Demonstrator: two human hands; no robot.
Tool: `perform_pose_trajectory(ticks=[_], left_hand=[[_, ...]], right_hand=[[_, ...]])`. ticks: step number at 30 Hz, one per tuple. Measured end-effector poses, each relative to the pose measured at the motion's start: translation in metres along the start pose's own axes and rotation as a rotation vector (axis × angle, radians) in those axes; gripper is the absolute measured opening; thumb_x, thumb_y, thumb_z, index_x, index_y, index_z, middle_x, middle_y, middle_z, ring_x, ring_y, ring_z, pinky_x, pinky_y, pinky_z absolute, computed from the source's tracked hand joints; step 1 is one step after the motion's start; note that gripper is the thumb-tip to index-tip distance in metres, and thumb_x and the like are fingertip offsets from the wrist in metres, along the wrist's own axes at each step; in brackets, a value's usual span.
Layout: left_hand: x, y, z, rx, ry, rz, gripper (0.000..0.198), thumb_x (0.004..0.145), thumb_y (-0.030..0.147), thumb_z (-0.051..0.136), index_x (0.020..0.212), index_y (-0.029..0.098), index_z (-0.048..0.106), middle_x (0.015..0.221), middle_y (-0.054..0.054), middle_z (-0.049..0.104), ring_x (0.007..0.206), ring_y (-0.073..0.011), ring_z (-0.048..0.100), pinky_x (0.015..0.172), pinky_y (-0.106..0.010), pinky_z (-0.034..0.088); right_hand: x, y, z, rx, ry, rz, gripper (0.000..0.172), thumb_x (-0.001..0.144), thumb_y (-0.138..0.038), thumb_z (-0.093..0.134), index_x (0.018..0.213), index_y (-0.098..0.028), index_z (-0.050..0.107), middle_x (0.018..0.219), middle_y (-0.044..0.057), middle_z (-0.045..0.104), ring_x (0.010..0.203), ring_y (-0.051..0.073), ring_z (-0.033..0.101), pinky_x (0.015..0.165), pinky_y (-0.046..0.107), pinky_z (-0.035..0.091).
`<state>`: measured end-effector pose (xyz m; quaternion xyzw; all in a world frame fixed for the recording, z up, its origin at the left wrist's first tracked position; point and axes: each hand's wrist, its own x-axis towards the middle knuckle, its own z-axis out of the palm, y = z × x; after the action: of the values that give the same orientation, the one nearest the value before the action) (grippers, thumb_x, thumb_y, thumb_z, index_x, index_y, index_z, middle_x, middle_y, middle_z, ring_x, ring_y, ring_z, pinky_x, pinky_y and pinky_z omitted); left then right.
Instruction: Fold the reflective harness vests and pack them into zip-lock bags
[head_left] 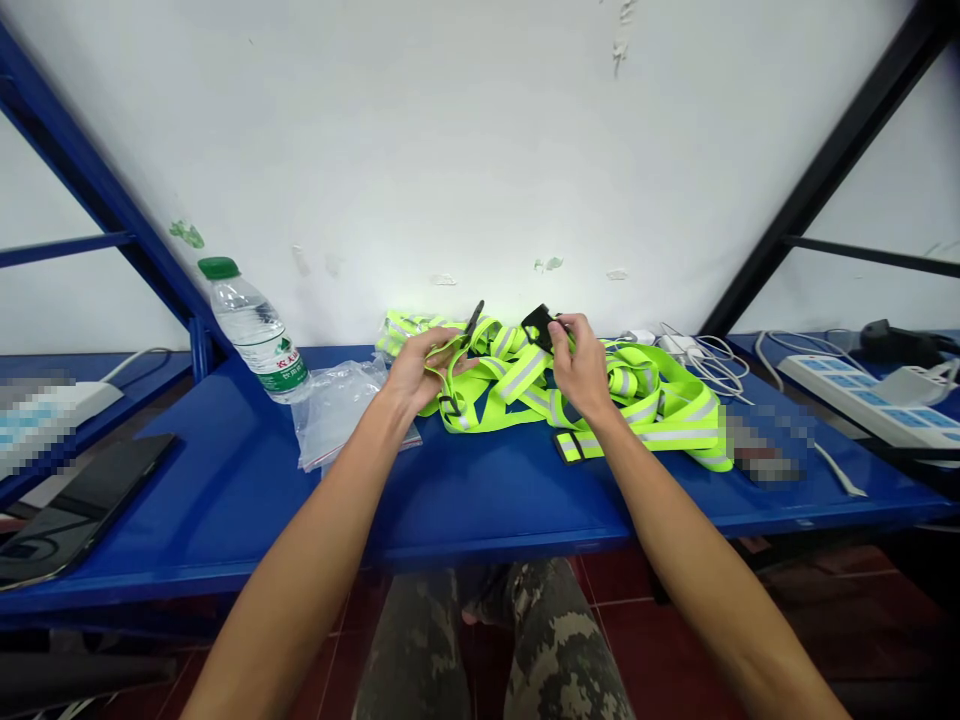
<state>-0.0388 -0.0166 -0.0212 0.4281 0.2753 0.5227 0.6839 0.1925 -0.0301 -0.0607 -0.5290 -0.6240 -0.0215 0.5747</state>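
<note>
A tangle of neon-yellow reflective straps with grey stripes lies on the blue shelf against the wall. My left hand is closed on one strap end, with a black buckle piece sticking up just beyond its fingers. My right hand pinches another strap end carrying a black buckle. The two buckle pieces are apart, raised a little above the pile. Another black strap fitting lies flat on the shelf below my right wrist.
A plastic water bottle with a green cap stands at the left, beside clear plastic bags. A dark phone lies far left. White cables and a power strip sit at the right. My camouflage trousers show below.
</note>
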Motion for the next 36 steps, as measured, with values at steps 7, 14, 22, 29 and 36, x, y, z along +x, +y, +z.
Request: perform_pose_trajectory(ticks=[7,14,22,29,36], left_hand=[[0.003,-0.006,0.0,0.079,-0.048,0.012,0.048,0.059,0.018,0.088,0.064,0.019,0.041,0.05,0.013,0.036,0.036,0.0018,0.023,0.047,-0.019,0.045],[0.006,-0.015,0.0,0.464,0.09,0.068,0.042,0.051,0.023,0.091,0.086,0.019,0.068,0.064,0.006,0.054,0.04,-0.0012,0.026,0.038,-0.02,0.017],[0.014,-0.016,-0.016,1.068,0.156,0.553,0.023,0.078,0.039,0.071,0.089,0.019,0.076,0.103,-0.007,0.07,0.11,-0.0252,0.058,0.102,-0.038,0.039],[0.009,-0.01,-0.009,1.049,-0.006,0.486,0.022,0.084,0.039,0.064,0.092,0.019,0.067,0.103,-0.005,0.067,0.102,-0.0229,0.057,0.089,-0.031,0.043],[0.011,-0.011,-0.014,0.968,-0.084,0.413,0.023,0.083,0.041,0.064,0.092,0.02,0.064,0.099,-0.004,0.063,0.089,-0.0194,0.055,0.072,-0.026,0.041]], right_hand=[[-0.003,0.005,0.008,0.188,-0.112,-0.016,0.025,0.094,-0.044,0.052,0.102,-0.021,0.057,0.104,0.01,0.069,0.104,0.024,0.064,0.094,0.039,0.047],[0.0,0.011,0.009,0.156,-0.266,-0.066,0.021,0.08,-0.032,0.067,0.097,-0.019,0.068,0.099,0.009,0.07,0.095,0.025,0.065,0.087,0.041,0.051],[0.002,0.012,0.005,0.093,-0.19,-0.168,0.019,0.085,-0.024,0.059,0.099,-0.021,0.072,0.099,0.008,0.069,0.095,0.024,0.064,0.086,0.041,0.052],[-0.001,0.006,0.004,0.12,-0.221,-0.127,0.021,0.083,-0.025,0.064,0.102,-0.021,0.073,0.102,0.007,0.073,0.096,0.025,0.067,0.088,0.041,0.051],[0.0,0.005,0.002,0.132,-0.234,-0.143,0.018,0.083,-0.028,0.066,0.097,-0.021,0.076,0.097,0.007,0.074,0.092,0.024,0.067,0.087,0.04,0.051]])
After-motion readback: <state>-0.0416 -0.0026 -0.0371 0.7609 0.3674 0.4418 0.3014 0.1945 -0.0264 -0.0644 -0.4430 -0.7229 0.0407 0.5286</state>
